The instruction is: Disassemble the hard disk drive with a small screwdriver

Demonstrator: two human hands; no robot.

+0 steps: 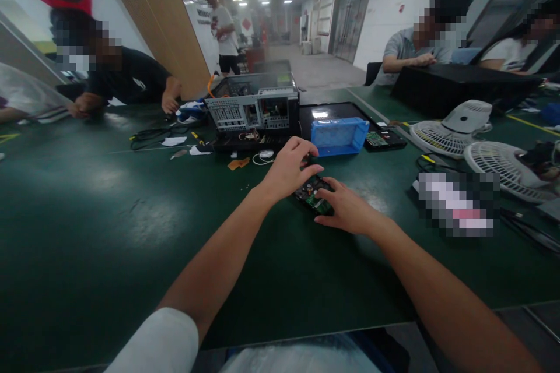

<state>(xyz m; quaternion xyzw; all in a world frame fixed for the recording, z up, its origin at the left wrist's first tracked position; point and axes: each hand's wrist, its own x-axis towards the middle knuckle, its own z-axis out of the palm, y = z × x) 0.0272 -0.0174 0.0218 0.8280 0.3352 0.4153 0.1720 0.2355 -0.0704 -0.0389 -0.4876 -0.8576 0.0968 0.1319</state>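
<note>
A small dark device with an exposed green circuit board (318, 204) lies on the green table (166, 256), tilted slightly between my hands. Above its far left edge is my left hand (292, 169), thumb and fingers apart, with a gap between them; nothing can be made out in it. My right hand (345, 205) rests at the device's right side, its fingers and thumb around that edge. Just beyond my hands stands a blue plastic tray (339, 137). An open computer case (254, 108) is behind my left hand.
Behind the tray lies a black panel (345, 111), with another circuit board device (385, 139) beside it. White fan parts (441, 134), cables and a blurred item are at right. Paper scraps (174, 141) and cables lie at left. People sit across the table.
</note>
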